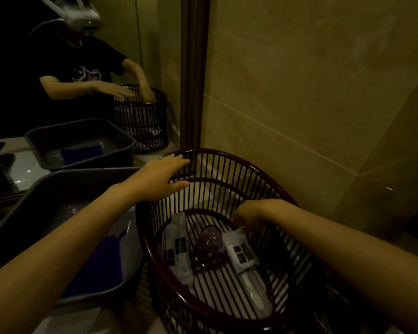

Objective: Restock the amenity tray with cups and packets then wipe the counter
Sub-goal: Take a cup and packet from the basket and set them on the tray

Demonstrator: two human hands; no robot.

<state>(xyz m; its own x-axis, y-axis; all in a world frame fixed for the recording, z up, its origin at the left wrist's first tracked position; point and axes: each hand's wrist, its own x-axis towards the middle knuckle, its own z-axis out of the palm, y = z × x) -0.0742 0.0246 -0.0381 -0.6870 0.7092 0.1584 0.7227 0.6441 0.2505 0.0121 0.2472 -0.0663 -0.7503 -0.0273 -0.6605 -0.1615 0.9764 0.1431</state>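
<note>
A dark red slatted basket point(258, 172) stands in the corner of the counter. My left hand point(164, 175) rests flat on its far left rim, fingers apart. My right hand point(247, 213) reaches down inside the basket, fingers curled at the top end of a white packet point(239, 251); whether it grips the packet is unclear. Another clear packet with dark labels point(176, 249) lies on the basket floor at the left. Between the two packets sits a purple translucent round item point(209, 241).
A grey plastic tub point(29, 203) holding something blue point(94, 268) stands left of the basket. A mirror point(82, 68) behind reflects me, the tub and the basket. Tiled walls point(311, 80) close the corner on the right. A dark round object point(336, 312) sits at the lower right.
</note>
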